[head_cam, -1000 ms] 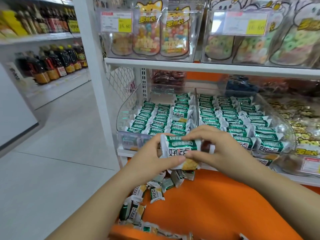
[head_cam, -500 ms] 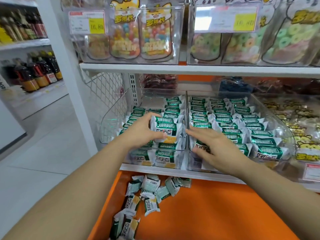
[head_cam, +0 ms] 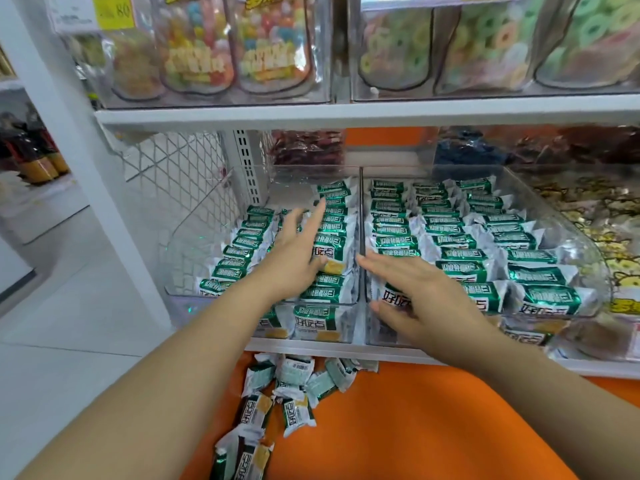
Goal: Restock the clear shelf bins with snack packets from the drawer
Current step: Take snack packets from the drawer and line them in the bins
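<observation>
Our left hand point(head_cam: 294, 258) reaches over the left bin's point(head_cam: 181, 268) packets point(head_cam: 332, 251), fingers straight. Our right hand point(head_cam: 420, 299), fingers released, is over the right bin point(head_cam: 594, 268).

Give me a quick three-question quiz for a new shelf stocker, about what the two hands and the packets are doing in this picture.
1. True or false: the left hand pinches a single packet up in the air.
2. The right hand is over: A the front of the right bin, B the floor, C the top shelf.
3. Fill in: the loose packets not yet shelved lie in the orange ____ below the shelf.

Key
1. False: its fingers are straight, over the rows in the left bin.
2. A.
3. drawer.
</observation>
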Tool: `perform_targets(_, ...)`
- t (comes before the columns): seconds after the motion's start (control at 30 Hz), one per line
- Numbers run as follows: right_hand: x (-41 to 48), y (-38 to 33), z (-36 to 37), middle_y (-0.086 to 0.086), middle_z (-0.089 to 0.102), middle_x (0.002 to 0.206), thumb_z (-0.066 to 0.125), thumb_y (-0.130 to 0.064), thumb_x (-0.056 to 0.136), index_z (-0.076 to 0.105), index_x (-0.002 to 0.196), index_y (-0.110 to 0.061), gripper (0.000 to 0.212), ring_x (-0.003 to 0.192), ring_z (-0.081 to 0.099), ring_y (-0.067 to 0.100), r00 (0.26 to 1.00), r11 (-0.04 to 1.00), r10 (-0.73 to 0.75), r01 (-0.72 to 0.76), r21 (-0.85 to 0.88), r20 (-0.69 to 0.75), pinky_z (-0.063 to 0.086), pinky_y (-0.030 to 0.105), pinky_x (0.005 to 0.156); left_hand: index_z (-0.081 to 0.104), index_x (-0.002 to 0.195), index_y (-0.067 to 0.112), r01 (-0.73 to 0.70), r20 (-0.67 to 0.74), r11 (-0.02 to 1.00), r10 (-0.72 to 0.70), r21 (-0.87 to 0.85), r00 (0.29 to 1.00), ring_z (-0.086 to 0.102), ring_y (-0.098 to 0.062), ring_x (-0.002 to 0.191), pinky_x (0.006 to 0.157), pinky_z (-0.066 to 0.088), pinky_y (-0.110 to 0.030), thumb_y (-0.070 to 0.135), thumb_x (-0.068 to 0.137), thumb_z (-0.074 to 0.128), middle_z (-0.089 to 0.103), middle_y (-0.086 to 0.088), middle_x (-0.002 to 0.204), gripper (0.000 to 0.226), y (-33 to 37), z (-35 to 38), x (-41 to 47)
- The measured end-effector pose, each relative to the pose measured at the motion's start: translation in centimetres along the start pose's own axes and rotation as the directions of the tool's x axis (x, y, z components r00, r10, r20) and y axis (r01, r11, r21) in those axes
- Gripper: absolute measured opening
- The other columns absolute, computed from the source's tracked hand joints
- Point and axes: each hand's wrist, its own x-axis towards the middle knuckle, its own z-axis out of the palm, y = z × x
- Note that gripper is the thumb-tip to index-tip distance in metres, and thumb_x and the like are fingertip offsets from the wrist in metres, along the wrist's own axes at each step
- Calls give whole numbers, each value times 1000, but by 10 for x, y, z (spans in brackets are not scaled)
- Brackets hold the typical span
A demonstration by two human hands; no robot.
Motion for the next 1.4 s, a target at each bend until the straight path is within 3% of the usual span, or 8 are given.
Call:
perform_targets(0.1,0,1,2,-34,19,139,54,-42,93,18,142,-50,61,134,29,0,1000,1000,0,0,0,-13,19,17,105,-3,150,40,-76,37,985,71,154,997,-14,-22,146,118,3,-43,27,101,42,-27,11,154,68,-2,4,3)
perform_targets(0.3,0,0,3,-28,26,148,53,-43,93,20,145,-47,61,135,29,1,1000,1000,2,-2,-19,-23,17,15,104,3,152,30,-55,110,994,44,90,993,28,-22,139,107,27,-29,27,102,37,-11,10,158,61,5,4,8)
perform_targets(0.6,-1,-3,2,-23,29,150,53,-42,93,23,146,-43,61,133,32,4,999,1000,13,-14,-21,-31,16,16,104,-5,148,46,103,228,967,-157,234,961,-9,-32,146,117,4,-53,33,103,31,-25,15,155,60,13,3,16)
perform_targets(0.8,-4,-8,2,-13,32,152,50,-42,94,29,147,-35,57,136,33,12,999,997,29,-31,-66,-31,14,25,111,-5,148,47,69,82,948,-99,310,992,-10,-31,146,118,3,-52,45,98,41,-25,6,156,68,19,-8,-6)
perform_targets(0.93,-9,-17,8,6,53,138,56,-32,84,55,133,-21,50,123,50,29,978,985,-29,-8,-173,-206,36,47,107,20,149,35,-46,-155,948,99,313,983,24,-28,141,115,21,-49,36,98,45,15,1,157,58,17,-18,-38)
perform_targets(1.07,-14,-39,22,1,65,113,50,-24,88,68,110,-15,30,105,54,21,910,984,-171,138,-113,-378,38,37,93,63,118,21,-178,-299,944,261,277,918,61,-20,99,82,48,-36,25,91,42,64,3,114,34,-20,-27,-97)
perform_targets(1.3,-27,-71,100,-6,68,84,58,-18,87,71,93,-18,14,77,58,12,966,981,-173,186,53,-190,46,24,71,65,93,19,-244,-197,918,314,313,929,57,-11,95,75,49,-29,18,84,42,67,7,103,25,-93,-27,-170)
perform_targets(1.4,-31,-84,117,-7,68,90,60,-19,88,70,102,-21,17,80,62,13,994,991,-92,86,103,54,56,31,68,66,94,22,-168,-177,951,218,261,960,61,-12,94,75,53,-29,25,87,39,66,10,102,28,-128,-16,-183)
